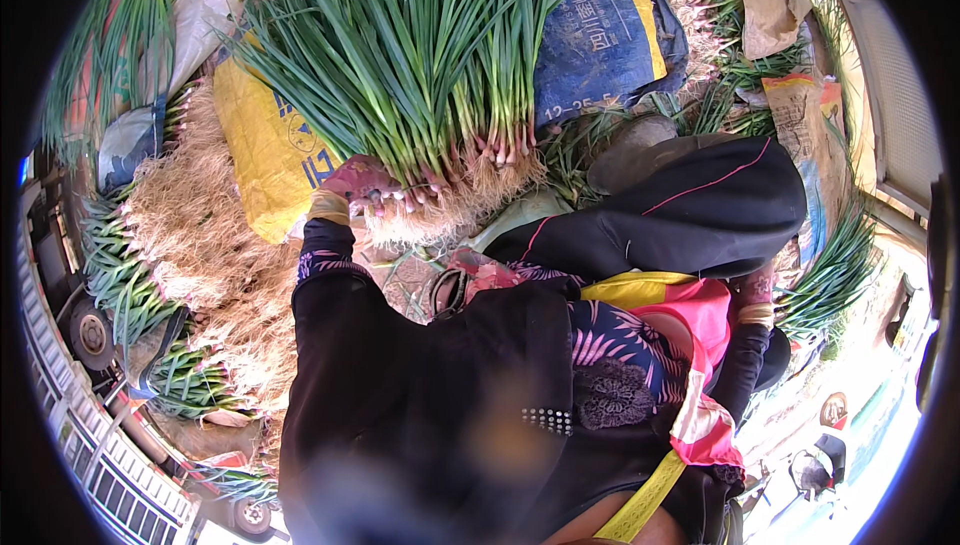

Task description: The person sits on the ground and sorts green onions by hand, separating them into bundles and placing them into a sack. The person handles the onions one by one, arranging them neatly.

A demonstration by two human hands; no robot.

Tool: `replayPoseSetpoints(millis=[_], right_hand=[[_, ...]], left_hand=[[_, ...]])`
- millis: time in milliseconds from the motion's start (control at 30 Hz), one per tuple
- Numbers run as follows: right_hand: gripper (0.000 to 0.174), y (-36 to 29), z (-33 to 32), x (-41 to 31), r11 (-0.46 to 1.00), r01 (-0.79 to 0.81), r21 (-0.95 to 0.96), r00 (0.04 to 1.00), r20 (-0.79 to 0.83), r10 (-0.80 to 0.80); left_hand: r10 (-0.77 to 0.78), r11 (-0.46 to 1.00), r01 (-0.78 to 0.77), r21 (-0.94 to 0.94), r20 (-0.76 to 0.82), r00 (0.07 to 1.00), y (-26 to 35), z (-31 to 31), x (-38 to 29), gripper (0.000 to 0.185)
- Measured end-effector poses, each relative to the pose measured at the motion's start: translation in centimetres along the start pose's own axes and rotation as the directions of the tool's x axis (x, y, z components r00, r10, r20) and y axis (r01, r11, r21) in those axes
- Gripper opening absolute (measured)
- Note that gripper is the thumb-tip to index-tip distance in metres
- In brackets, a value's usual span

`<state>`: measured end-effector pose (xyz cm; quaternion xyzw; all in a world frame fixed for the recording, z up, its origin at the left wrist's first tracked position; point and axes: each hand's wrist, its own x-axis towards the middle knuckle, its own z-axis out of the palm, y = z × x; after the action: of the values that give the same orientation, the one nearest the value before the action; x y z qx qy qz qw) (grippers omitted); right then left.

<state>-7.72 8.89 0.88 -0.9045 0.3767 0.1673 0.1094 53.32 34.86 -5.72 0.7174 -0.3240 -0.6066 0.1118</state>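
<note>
A large pile of spring onions (420, 57) lies before me, its green leaves pointing away and its reddish bulbs and pale roots towards me. My left hand (363, 179), in a pink patterned glove, grips the bulb end at the pile's left edge. Its fingers are partly hidden among the stems. My right hand (756, 286), in a similar glove, is low at the right beside my bent knee. Close by is another bunch of spring onions (825, 279). That hand's fingers are mostly hidden, so what it holds cannot be told.
A yellow printed sack (259, 147) and a blue printed sack (600, 35) lie under and beside the pile. Rows of rooted spring onions (217, 260) fill the left. My black-clad leg (660, 207) crosses at the right. A vehicle wheel (91, 331) shows at the far left.
</note>
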Motion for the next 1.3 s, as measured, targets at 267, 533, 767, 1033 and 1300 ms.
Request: replayPoseSetpoints(millis=[267, 533, 767, 1033, 1300], right_hand=[[0.055, 0.3, 0.4, 0.2, 0.998, 0.051, -0.028, 0.998, -0.021, -0.051], [0.061, 1.0, 0.9, 0.4, 0.994, 0.098, -0.055, 0.993, -0.063, -0.102], [0.066, 1.5, 1.9, 1.6, 0.954, 0.240, -0.178, 0.935, -0.221, -0.276], [0.067, 1.5, 3.2, 1.5, 0.991, -0.007, 0.134, 1.000, 0.031, 0.003], [0.059, 0.9, 2.8, 1.5, 0.999, 0.018, 0.026, 0.999, 0.028, -0.019]], left_hand=[[-0.002, 0.963, 0.024, -0.267, 0.084, 0.996, 1.7, -2.3, 0.5, 0.020], [0.070, 0.973, -0.107, -0.203, -0.180, 0.981, -1.0, 4.4, 1.6, 0.022], [-0.251, 0.310, -0.635, -0.708, -0.705, 0.663, -2.5, 0.0, -5.3, 0.012], [0.073, 0.982, 0.021, 0.185, -0.484, 0.872, -5.5, 6.1, 1.3, 0.029], [-0.042, 0.745, -0.445, -0.497, -0.701, 0.712, 1.5, 2.2, -2.5, 0.019]])
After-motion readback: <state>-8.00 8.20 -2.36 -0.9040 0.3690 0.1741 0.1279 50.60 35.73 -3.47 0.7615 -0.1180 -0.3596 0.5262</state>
